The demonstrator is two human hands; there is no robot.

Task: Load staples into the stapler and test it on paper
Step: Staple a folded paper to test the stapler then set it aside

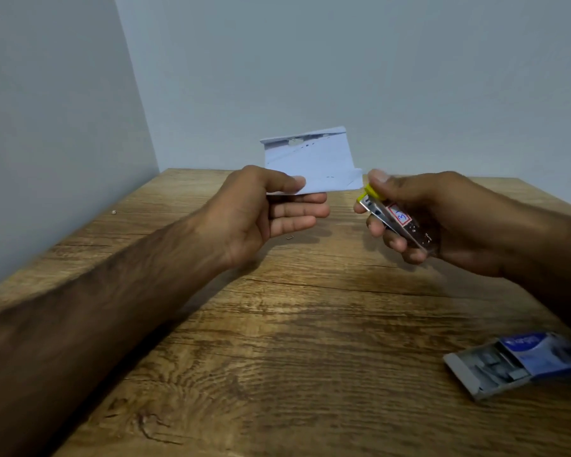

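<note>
My left hand (264, 209) pinches the lower edge of a folded white paper (314, 163) between thumb and fingers and holds it upright above the wooden table (277, 341). The paper shows small holes and marks near its top fold. My right hand (435, 219) grips a small stapler (393, 219), a metal body with a yellow tip and a red-bordered label. The stapler's yellow tip points toward the paper's right corner, a short gap away. A single loose staple (289, 238) lies on the table below my left hand.
An open blue and grey staple box (515, 361) with staple strips inside lies at the table's right near edge. Grey walls meet in a corner behind the table. A tiny pale speck (113, 212) sits near the left wall.
</note>
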